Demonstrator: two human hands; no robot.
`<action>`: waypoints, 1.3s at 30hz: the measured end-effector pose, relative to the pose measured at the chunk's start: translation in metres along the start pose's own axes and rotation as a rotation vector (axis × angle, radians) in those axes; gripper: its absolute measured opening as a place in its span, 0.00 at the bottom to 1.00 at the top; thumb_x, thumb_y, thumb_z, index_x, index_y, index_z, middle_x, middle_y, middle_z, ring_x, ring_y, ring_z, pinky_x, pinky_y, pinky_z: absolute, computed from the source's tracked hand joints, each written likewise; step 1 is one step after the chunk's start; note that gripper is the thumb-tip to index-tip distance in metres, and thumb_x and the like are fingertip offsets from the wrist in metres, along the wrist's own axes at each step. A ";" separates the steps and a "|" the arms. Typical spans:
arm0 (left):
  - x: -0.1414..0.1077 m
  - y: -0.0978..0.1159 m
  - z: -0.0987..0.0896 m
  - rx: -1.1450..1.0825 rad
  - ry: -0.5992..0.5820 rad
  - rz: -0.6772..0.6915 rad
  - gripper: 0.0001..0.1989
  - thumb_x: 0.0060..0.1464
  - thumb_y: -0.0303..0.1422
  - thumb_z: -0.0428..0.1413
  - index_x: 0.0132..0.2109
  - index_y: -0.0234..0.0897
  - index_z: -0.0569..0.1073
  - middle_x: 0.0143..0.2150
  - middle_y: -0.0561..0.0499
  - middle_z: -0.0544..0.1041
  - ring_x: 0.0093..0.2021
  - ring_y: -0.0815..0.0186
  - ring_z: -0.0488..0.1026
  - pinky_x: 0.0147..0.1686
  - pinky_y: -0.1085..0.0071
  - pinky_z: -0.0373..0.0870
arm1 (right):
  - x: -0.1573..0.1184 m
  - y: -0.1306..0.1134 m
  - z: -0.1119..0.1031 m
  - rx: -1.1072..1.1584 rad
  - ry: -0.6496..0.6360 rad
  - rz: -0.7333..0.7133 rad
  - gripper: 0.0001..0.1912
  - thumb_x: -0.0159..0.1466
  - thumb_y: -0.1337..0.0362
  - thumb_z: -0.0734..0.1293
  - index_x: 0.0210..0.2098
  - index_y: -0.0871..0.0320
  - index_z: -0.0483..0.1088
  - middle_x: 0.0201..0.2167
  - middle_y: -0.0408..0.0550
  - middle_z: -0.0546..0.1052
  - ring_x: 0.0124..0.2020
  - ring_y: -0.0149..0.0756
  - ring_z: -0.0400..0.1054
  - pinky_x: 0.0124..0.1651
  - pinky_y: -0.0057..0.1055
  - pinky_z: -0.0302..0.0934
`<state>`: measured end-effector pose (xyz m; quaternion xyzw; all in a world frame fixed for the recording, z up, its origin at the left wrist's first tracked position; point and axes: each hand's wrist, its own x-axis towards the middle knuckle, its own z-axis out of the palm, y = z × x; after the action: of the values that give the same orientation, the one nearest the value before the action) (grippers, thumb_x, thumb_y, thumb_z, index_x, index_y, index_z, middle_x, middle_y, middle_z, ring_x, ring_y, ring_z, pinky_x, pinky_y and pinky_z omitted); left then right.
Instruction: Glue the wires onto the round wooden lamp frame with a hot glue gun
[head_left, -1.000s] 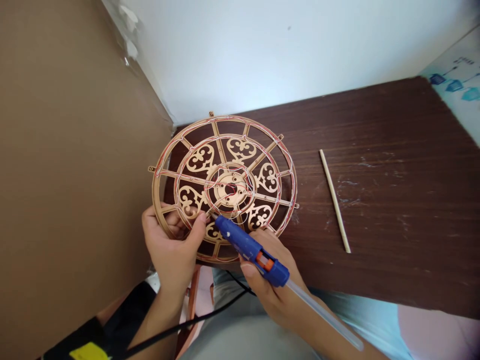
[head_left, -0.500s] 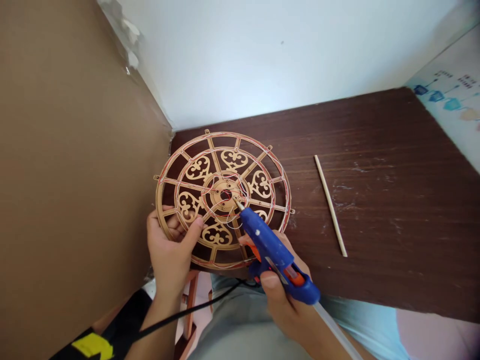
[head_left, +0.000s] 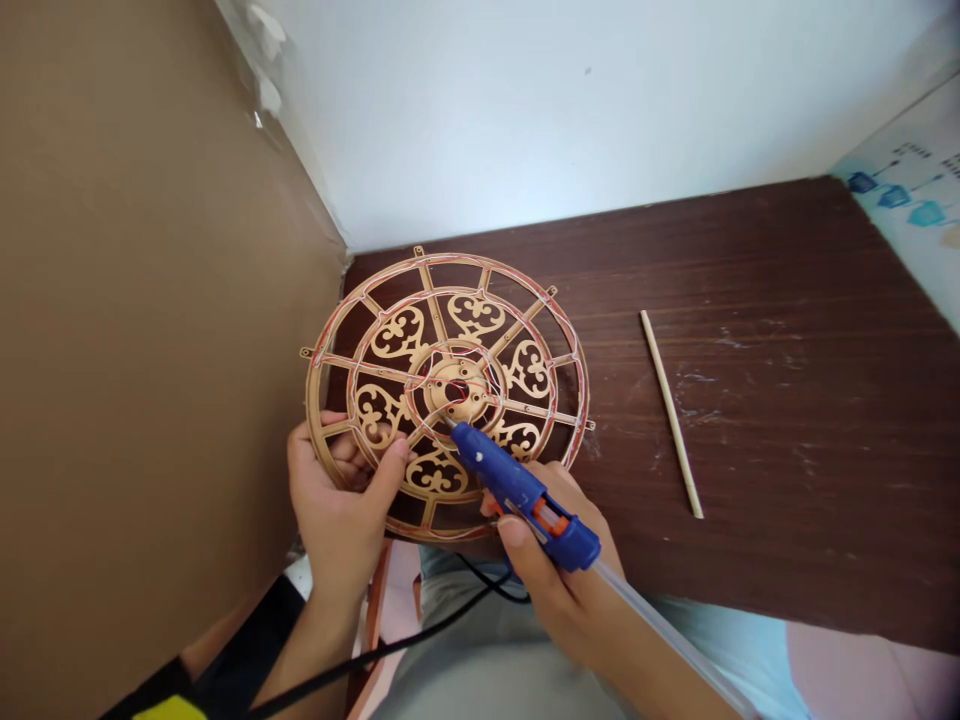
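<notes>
- Left hand (head_left: 341, 490) grasping the lower-left rim of the laser-cut wooden wheel (head_left: 397, 335), thumb on top, fingers beneath.
- Wheel at the near-left of the dark wood tabletop (head_left: 757, 290), overhanging its near edge.
- Handling (judged): light, stiff, but brittle at the slender spokes and fretwork; take hold by the outer rim.
- Right hand (head_left: 559, 575) clenched around the blue hot glue gun (head_left: 517, 490), nozzle just above the wheel's hub.
- Wooden dowel (head_left: 671, 415) lies well apart, to the right.
</notes>
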<state>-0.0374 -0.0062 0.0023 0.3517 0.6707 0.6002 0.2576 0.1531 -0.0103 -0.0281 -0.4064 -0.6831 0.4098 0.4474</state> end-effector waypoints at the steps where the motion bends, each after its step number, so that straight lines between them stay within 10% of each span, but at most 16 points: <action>1: 0.000 -0.001 -0.001 0.003 0.001 0.012 0.31 0.48 0.33 0.76 0.51 0.41 0.66 0.38 0.48 0.85 0.32 0.60 0.86 0.36 0.65 0.86 | 0.000 0.000 0.000 -0.005 0.000 -0.004 0.13 0.78 0.58 0.60 0.39 0.53 0.71 0.32 0.45 0.77 0.33 0.40 0.70 0.37 0.39 0.60; 28: 0.001 -0.001 -0.003 0.011 -0.007 0.091 0.29 0.48 0.26 0.74 0.51 0.40 0.68 0.37 0.49 0.86 0.33 0.63 0.86 0.37 0.71 0.85 | 0.003 -0.001 0.002 -0.043 0.004 -0.017 0.17 0.80 0.53 0.58 0.37 0.53 0.68 0.33 0.43 0.76 0.33 0.37 0.69 0.37 0.38 0.59; 39: 0.001 0.004 -0.002 0.018 -0.054 0.008 0.30 0.48 0.30 0.75 0.52 0.41 0.67 0.38 0.48 0.86 0.34 0.61 0.85 0.36 0.69 0.84 | 0.000 0.003 -0.004 0.092 -0.021 -0.099 0.23 0.79 0.44 0.56 0.55 0.53 0.70 0.45 0.51 0.80 0.42 0.43 0.75 0.46 0.43 0.67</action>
<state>-0.0388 -0.0069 0.0066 0.3728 0.6674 0.5855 0.2698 0.1573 -0.0088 -0.0295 -0.3471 -0.6876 0.4224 0.4779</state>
